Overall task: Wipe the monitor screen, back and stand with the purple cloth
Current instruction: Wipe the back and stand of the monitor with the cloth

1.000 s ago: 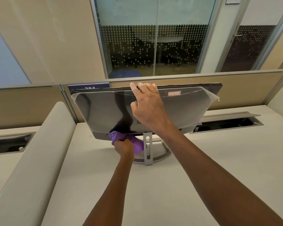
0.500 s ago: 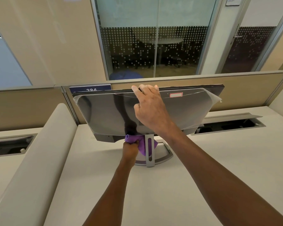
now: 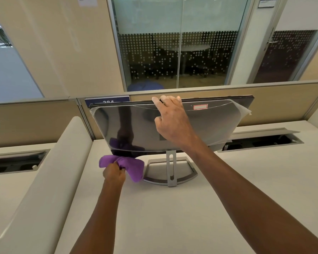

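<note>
A dark monitor [image 3: 215, 123] with a loose plastic film over its screen stands tilted back on the white desk [image 3: 173, 217]. Its silver stand [image 3: 171, 171] has an open frame base. My right hand [image 3: 171, 120] grips the monitor's top edge, fingers curled over it. My left hand [image 3: 114, 174] holds the bunched purple cloth [image 3: 127, 165] just below the screen's lower left edge, left of the stand. The cloth reflects in the screen. The monitor's back is hidden.
A beige partition [image 3: 283, 99] with a blue number plate [image 3: 106, 101] runs behind the monitor. Open cable trays [image 3: 261, 142] [image 3: 15, 162] sit in the desks to the right and left. A rounded white divider [image 3: 44, 180] borders the desk on the left.
My left hand has carried the cloth from the stand's neck leftward and down, out below the screen's lower left edge. My right hand keeps its hold on the top edge.
</note>
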{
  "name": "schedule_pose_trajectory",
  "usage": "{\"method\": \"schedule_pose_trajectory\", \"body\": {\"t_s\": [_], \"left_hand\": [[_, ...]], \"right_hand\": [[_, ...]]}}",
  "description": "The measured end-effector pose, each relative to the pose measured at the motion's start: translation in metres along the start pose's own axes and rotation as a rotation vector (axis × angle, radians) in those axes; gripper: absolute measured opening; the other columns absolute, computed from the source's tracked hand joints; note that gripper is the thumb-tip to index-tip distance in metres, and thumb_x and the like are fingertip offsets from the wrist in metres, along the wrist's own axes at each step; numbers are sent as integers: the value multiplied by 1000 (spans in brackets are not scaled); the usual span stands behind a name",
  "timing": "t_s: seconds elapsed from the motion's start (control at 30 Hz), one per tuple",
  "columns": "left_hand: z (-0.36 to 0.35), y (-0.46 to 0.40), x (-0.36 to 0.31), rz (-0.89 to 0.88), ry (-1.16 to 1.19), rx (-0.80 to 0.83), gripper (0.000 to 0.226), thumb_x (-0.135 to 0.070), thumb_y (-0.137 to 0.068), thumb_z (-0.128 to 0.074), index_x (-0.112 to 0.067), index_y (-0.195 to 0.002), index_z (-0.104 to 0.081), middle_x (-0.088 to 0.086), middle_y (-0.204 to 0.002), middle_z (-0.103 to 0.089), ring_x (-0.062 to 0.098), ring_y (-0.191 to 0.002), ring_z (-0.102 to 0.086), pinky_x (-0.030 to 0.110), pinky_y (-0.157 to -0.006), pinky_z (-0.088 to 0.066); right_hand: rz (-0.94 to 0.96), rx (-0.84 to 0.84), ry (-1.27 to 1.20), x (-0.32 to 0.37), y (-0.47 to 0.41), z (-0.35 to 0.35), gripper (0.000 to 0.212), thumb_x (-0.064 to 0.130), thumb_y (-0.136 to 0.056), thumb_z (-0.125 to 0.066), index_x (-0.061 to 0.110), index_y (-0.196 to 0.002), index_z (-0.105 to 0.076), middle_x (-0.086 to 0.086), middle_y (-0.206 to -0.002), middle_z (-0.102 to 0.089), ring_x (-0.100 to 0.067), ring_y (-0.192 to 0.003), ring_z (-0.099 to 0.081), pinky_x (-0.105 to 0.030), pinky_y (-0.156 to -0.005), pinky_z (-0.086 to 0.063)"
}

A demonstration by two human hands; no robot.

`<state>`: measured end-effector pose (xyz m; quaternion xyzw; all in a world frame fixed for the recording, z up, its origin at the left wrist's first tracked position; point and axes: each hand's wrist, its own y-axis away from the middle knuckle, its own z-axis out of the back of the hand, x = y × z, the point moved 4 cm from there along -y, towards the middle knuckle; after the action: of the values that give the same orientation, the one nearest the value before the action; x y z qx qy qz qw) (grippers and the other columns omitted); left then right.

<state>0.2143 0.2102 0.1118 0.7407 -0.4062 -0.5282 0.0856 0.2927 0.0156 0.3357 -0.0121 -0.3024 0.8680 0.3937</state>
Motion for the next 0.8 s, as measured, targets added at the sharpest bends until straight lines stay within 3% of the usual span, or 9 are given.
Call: {"method": "schedule_pose_trajectory", "body": {"t_s": [0.07,0.17,0.27,0.33,0.63,0.7,0.8], "left_hand": [[5,-11,-9,-99,-27,-30,26,-1,-94,-51,-5,-119,-53,9,-97,-60,26,-91,-63,42,-100,-48],[7,-17,-32,-359,-283,-179,19,1,-87,-51,-9,-99,-62,1,-81,-61,17,-74,-59,37,-89,-52],[-9,-6,-57,-731,-535,-187,18,4,-87,-50,-4,-96,-64,8,-84,-60,20,-80,-56,37,-76,-51],[-18,-6,-60,-869,-596,-137,16,6,-87,-50,-3,-92,-62,12,-88,-59,23,-84,-56,37,-72,-52],[-1,-31,-25,-550,-669,-100,30,11,-86,-42,0,-108,-60,14,-99,-61,26,-90,-54,41,-88,-49],[-2,-38,-20,-433,-566,-105,34,13,-83,-43,-4,-107,-60,9,-95,-59,25,-87,-55,35,-85,-48],[-4,-43,-6,-270,-239,28,27,11,-81,-42,-11,-87,-56,3,-76,-53,20,-70,-53,28,-68,-49]], "right_hand": [[0,7,4,-1,0,0,59,17,-89,-50,17,-146,-39,-7,-144,-44,-24,-138,-32,-45,-120,-9],[6,8,3,-2,1,-1,59,16,-88,-50,17,-147,-38,-8,-144,-44,-25,-138,-31,-45,-120,-8],[10,-15,5,-2,0,-3,60,16,-87,-50,16,-146,-40,-8,-142,-46,-26,-137,-33,-45,-120,-9],[11,-28,7,-3,0,-4,60,16,-85,-49,15,-145,-41,-9,-140,-47,-27,-135,-35,-46,-120,-9],[3,-35,21,-3,-1,-7,61,17,-85,-51,16,-146,-41,-9,-141,-47,-27,-136,-34,-48,-121,-13],[4,-32,28,-3,-1,-6,62,17,-86,-51,16,-146,-40,-8,-142,-46,-26,-136,-34,-47,-121,-12],[4,-28,25,-3,1,-5,62,16,-86,-52,16,-146,-39,-8,-143,-45,-26,-137,-33,-46,-120,-10]]}}
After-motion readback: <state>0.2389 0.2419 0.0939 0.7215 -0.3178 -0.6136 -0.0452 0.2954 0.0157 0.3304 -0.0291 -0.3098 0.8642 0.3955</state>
